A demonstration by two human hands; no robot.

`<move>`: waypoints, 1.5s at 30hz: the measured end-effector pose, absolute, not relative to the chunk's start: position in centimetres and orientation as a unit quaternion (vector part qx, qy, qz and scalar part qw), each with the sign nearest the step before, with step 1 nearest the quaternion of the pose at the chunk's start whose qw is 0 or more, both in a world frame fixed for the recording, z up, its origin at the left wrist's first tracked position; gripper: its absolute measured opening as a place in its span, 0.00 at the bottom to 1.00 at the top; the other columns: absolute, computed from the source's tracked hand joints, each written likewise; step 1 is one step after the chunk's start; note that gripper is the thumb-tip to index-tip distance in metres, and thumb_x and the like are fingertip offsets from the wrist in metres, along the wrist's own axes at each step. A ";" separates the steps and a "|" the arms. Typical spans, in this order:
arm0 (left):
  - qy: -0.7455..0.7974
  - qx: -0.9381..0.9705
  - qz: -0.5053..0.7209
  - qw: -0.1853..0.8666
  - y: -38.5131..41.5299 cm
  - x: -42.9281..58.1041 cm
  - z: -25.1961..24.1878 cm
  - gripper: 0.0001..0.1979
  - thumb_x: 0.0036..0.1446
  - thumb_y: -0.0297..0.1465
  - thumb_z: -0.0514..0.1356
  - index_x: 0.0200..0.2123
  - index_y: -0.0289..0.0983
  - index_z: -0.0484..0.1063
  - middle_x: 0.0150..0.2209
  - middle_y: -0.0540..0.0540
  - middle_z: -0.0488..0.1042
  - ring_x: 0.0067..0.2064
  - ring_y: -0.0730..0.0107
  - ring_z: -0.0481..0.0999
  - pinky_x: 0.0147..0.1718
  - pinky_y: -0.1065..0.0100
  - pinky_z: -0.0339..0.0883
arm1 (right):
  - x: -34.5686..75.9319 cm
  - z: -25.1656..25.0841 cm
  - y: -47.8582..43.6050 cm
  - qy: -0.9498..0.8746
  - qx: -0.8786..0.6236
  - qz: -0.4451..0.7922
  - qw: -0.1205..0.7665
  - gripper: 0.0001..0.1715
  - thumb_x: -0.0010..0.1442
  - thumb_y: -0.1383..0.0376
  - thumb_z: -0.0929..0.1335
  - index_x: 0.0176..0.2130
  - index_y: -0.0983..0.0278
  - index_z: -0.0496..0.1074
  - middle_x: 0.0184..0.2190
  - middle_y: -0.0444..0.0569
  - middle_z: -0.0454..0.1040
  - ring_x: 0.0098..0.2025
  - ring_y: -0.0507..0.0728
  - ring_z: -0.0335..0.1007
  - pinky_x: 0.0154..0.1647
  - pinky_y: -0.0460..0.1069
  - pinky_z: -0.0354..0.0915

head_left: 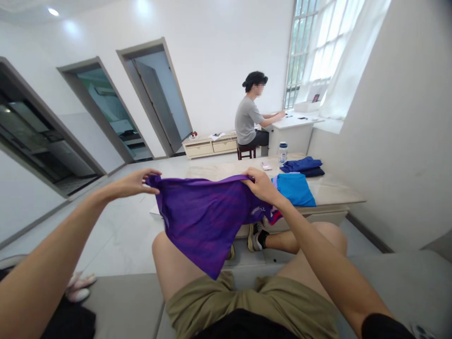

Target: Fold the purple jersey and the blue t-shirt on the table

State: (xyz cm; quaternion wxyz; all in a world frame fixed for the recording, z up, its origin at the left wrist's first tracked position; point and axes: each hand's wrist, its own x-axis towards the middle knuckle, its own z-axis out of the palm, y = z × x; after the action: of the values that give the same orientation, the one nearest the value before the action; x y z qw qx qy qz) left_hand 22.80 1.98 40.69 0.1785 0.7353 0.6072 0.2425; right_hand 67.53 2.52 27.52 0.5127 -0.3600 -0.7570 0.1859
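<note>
A purple shirt (205, 212) with printed lettering near its right end hangs stretched between my hands, above my knees. My left hand (143, 182) pinches its upper left corner. At the upper right edge, my right hand (261, 186) grips the cloth between thumb and fingers. The shirt's lower part droops to a point over my lap, and its right end bunches below my right hand with a red and pink trim. Just beyond the right hand, a folded bright blue garment (296, 189) lies on the low table (339, 190).
Dark blue folded clothes (302, 165), a clear bottle (283, 153) and a pink phone (266, 165) rest on the low table. Behind it, a person (247, 117) sits at a white desk (294, 123). A low cabinet (212, 147) stands along the wall. Plush slippers or toys (80, 287) lie at left.
</note>
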 end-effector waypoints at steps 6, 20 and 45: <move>0.423 0.836 0.276 0.213 -2.3 33.5 34.5 0.42 0.49 0.51 0.78 0.65 0.42 0.75 0.65 0.38 0.78 0.67 0.45 0.76 0.70 0.48 0.66 | 62.3 35.2 0.9 -0.840 -0.216 0.209 0.451 0.07 0.68 0.64 0.72 0.38 0.62 0.82 0.36 0.46 0.82 0.41 0.57 0.75 0.49 0.50 0.66; 0.499 0.649 0.391 0.421 -8.7 43.7 25.8 0.26 0.51 0.55 0.76 0.37 0.37 0.84 0.35 0.44 0.85 0.36 0.59 0.82 0.36 0.65 0.77 | 68.3 11.2 -12.0 -0.576 -0.449 0.382 0.566 0.33 0.60 0.47 0.77 0.61 0.55 0.78 0.58 0.54 0.81 0.60 0.69 0.76 0.64 0.66 0.71; 0.531 0.667 0.270 0.447 -12.6 34.2 22.9 0.23 0.51 0.51 0.76 0.42 0.41 0.88 0.40 0.39 0.87 0.43 0.49 0.85 0.48 0.54 0.81 | 68.4 27.0 -4.8 -0.567 -0.415 0.299 0.645 0.18 0.67 0.51 0.68 0.31 0.60 0.67 0.28 0.44 0.70 0.34 0.55 0.66 0.37 0.48 0.64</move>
State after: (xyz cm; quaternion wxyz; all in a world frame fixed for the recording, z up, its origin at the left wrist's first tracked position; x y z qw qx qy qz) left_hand 34.23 -12.56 22.92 0.4468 0.6674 0.5311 0.2699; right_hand 68.42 -4.78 27.04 0.6453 -0.4154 -0.5670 0.2991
